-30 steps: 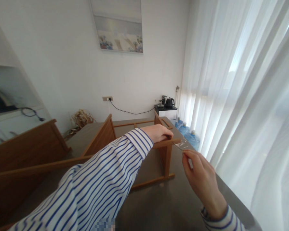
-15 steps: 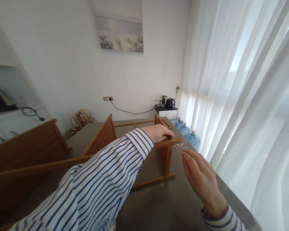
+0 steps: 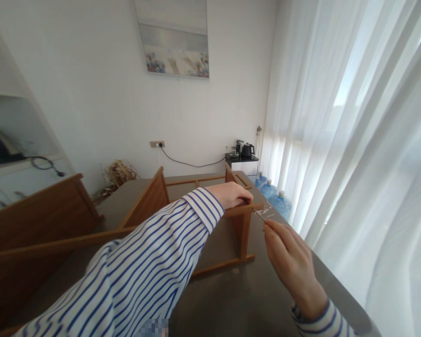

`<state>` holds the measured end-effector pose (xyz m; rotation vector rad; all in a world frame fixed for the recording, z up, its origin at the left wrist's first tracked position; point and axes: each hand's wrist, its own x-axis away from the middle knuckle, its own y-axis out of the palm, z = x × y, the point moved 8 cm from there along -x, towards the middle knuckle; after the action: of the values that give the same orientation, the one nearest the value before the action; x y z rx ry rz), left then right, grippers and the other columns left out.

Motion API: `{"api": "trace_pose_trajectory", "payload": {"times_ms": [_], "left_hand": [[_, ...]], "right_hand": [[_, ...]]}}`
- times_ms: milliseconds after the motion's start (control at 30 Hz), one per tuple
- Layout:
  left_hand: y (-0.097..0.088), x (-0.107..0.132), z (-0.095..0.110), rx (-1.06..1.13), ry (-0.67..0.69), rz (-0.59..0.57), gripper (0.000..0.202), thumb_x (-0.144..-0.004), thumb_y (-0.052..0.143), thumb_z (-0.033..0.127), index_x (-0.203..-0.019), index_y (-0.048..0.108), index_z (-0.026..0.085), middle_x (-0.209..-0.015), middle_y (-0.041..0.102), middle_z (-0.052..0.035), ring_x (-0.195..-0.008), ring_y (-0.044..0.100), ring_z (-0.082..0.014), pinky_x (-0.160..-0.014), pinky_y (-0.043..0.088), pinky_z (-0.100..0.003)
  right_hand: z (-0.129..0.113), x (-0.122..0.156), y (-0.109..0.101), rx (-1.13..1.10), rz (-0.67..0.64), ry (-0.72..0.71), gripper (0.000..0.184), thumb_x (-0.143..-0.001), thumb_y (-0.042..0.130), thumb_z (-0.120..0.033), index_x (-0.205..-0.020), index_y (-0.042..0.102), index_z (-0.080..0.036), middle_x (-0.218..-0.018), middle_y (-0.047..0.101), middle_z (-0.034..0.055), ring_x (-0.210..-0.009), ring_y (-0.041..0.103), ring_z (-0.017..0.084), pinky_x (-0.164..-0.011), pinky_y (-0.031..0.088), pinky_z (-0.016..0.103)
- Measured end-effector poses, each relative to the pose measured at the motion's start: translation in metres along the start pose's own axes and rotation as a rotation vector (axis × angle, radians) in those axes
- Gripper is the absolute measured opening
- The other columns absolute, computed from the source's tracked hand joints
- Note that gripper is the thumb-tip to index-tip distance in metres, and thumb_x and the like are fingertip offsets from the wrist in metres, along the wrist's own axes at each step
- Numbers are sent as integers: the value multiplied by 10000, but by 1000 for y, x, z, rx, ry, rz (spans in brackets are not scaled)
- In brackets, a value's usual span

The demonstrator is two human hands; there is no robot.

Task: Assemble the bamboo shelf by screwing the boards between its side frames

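Observation:
A wooden chair lies on its side on a grey table, its legs pointing towards me. My left hand, in a blue-and-white striped sleeve, is closed over the end of the upper leg. My right hand is closed in a pinch on a thin metal tool, whose tip meets the tip of that leg. A small clear plastic piece sits right at the leg's tip, beside the tool.
A second wooden piece of furniture lies at the left of the table. Sheer white curtains hang at the right. By the far wall stand a small white cabinet with kettles and blue water jugs.
My right hand has moved slightly up and left, closer to the tip of the chair leg. My left hand and the chair have stayed still.

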<state>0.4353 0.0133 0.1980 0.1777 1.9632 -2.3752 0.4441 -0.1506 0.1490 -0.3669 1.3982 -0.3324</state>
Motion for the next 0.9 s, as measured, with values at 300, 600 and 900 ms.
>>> {"api": "trace_pose_trajectory", "payload": {"times_ms": [300, 600, 900], "left_hand": [[0, -1, -1, -3, 17, 6, 192, -841, 496, 119, -921, 659, 179, -884, 688, -13, -811, 603, -117, -728, 391, -177], [1, -1, -2, -7, 28, 16, 212, -852, 488, 140, -960, 664, 187, -915, 687, -15, -841, 605, -121, -761, 399, -178], [1, 0, -3, -4, 48, 42, 211, -838, 499, 133, -939, 673, 197, -884, 685, -8, -805, 599, -119, -742, 396, -182]], "right_hand": [[5, -2, 2, -85, 17, 138, 205, -844, 568, -84, -1031, 598, -163, -1003, 677, 100, -919, 629, 207, -823, 507, 336], [37, 6, 27, -574, -199, 875, 285, -872, 546, -432, -739, 621, -191, -683, 665, 19, -642, 625, 163, -585, 467, 270], [44, 7, 38, -727, -273, 882, 263, -851, 573, -433, -835, 633, -177, -722, 686, 41, -675, 640, 188, -615, 493, 297]]}}
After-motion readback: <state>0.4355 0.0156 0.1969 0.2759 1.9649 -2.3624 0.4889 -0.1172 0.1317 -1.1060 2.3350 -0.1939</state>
